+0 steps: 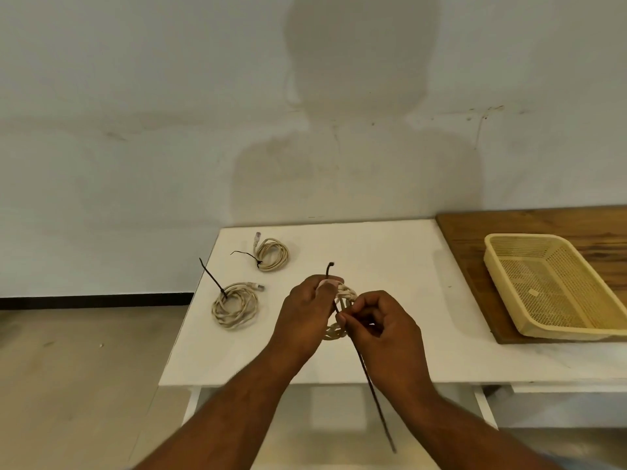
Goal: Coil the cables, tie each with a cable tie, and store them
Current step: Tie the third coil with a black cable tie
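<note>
Head camera. Grips a cream cable coil (334,332) in the left hand (305,310), fingers curled round its upper left part with the thumb laid over the top. Pinches a black cable tie (373,391) in the right hand (383,327), thumb and fingertips closed narrowly on the strap, the other fingers folded in.

Right fingertips just beside the left fingers, nearly touching, with the coil between and behind them. Tie head sticking up just above the left fingers; strap running down past the right fingertips, the long tail hanging toward the camera below the right wrist. Hard to tell, behind the hands, whether the coil's lower edge rests on the white table (390,252) or hangs just over it.

Left of the left fingers, well apart: a near coil (234,305) lying flat, a black tie standing up out of it. Beyond that, farther from the fingers: a far coil (273,254), also flat, with a thin black tie end pointing left.

Right of the right fingers, well apart: a yellow mesh basket (570,332) on a wooden board (475,239).
</note>
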